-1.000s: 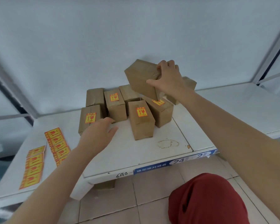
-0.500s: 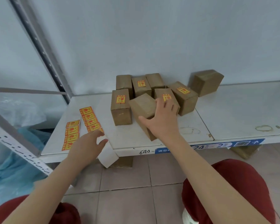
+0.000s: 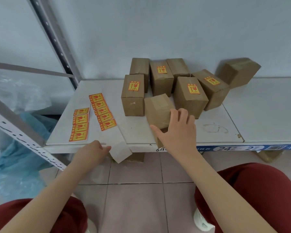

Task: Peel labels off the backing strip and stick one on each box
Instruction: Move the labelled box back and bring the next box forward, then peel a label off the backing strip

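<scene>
Right hand (image 3: 176,132) is on the plain box (image 3: 158,110) at the front of the shelf (image 3: 259,106). Its fingers curl over the box's right top edge and the thumb stretches across the near face, so that's a grip. The box sits askew, and whether it's resting on the shelf or lifted, I can't tell. It's just in front of the cluster: four labelled boxes (image 3: 190,100), each with a yellow-and-red sticker on top, and two bare ones (image 3: 139,68) at the back by the wall. A tilted box (image 3: 238,71) sits well off to the right, no sticker showing. Left hand (image 3: 92,152) is low at the shelf edge, fingertips meeting the white tail of the strip (image 3: 120,148), which hangs over the edge. Pinching or only touching, I can't say. Five labels (image 3: 102,111) sit on that strip further up the shelf. A second strip (image 3: 80,124) with four lies just left of it. Blue bag (image 3: 15,157) far left, red trousers (image 3: 259,190) below.
</scene>
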